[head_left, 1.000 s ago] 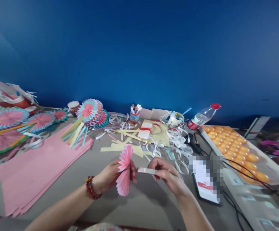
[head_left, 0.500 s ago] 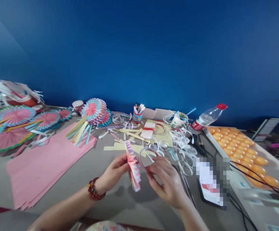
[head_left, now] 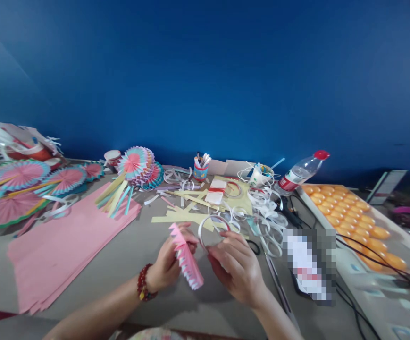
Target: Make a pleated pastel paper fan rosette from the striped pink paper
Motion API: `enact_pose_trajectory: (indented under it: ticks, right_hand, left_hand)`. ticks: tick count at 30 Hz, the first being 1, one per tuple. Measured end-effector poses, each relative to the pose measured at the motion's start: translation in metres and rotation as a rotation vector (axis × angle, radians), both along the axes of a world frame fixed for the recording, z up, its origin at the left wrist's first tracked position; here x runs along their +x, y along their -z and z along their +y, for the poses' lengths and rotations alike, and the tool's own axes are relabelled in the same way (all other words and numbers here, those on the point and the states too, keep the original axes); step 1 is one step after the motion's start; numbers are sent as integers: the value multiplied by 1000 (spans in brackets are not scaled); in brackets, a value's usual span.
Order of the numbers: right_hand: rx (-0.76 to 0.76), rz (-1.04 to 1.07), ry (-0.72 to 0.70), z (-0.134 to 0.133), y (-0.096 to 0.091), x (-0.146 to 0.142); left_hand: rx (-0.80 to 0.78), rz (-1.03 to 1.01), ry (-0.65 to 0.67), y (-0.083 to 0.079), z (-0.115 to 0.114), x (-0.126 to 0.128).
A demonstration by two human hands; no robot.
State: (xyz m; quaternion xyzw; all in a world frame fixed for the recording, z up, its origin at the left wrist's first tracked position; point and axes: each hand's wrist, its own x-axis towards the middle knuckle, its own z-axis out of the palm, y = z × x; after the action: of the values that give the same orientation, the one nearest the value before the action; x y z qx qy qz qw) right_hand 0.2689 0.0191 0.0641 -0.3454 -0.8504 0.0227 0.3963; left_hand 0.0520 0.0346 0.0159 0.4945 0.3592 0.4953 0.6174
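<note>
My left hand point(head_left: 169, 262), with a beaded bracelet on its wrist, grips a pink pleated paper strip point(head_left: 188, 259) with a zigzag edge. The strip tilts down to the right. Close beside it, my right hand point(head_left: 238, 264) pinches a roll of double-sided tape point(head_left: 202, 231), a thin white ring with a reddish inner side. The ring stands on edge between thumb and fingers. Pale yellow paper strips point(head_left: 176, 216) lie on the table just beyond both hands. Scissors point(head_left: 274, 276) lie to the right, partly behind my right forearm.
Pink paper sheets point(head_left: 66, 241) and pleated rosettes point(head_left: 134, 163) are at left. White curled strips point(head_left: 268, 219), a pen cup point(head_left: 200, 171) and a bottle point(head_left: 302, 172) stand or lie toward the wall. A blurred-out phone point(head_left: 309, 269), black cables and a tray of orange domes point(head_left: 346, 217) are at right.
My left hand has turned the pleated strip, so its pink face now shows more, and has shifted slightly left. My right hand still holds the tape roll.
</note>
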Motion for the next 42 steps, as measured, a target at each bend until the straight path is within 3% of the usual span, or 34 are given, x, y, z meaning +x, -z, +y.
enact_pose_trajectory:
  ticks: [3, 13, 20, 28, 32, 38, 42]
  right_hand:
    - [-9, 29, -14, 0, 1, -1]
    - [18, -12, -40, 0, 5, -9]
    - [21, -18, -71, 0, 7, -11]
    - [-37, 32, -68, -1, 10, -13]
    - [-90, 92, -4, 2, 5, -13]
    - [-274, 49, 114, 8, 1, -5]
    - [-346, -18, 153, 9, 1, 1]
  left_hand:
    - [199, 113, -40, -3, 1, 3]
    - [380, 282, -205, -6, 0, 8]
    - [318, 232, -196, -11, 1, 9]
    - [425, 229, -128, -7, 6, 7]
    - [510, 205, -81, -5, 9, 8]
    - [361, 127, 44, -8, 12, 11]
    - [360, 140, 41, -8, 13, 11]
